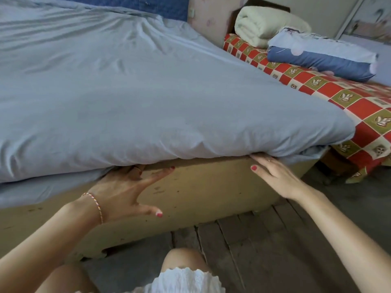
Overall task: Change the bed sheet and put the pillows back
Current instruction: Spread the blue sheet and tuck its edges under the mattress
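Blue-grey cloth, the bed sheet (148,102), lies spread over the mattress, and its edge hangs at the corner above the tan bed frame (201,187). The step looks like tucking in. The left hand (124,187) has its fingers spread wide, with some tips pushed under the sheet edge. The right hand (273,174) lies flat and straight, its tips just under the fold (holding nothing). Next, the loose edge likely needs pushing deep under. A pillow (321,58) waits on the checked bed (349,104) nearby.
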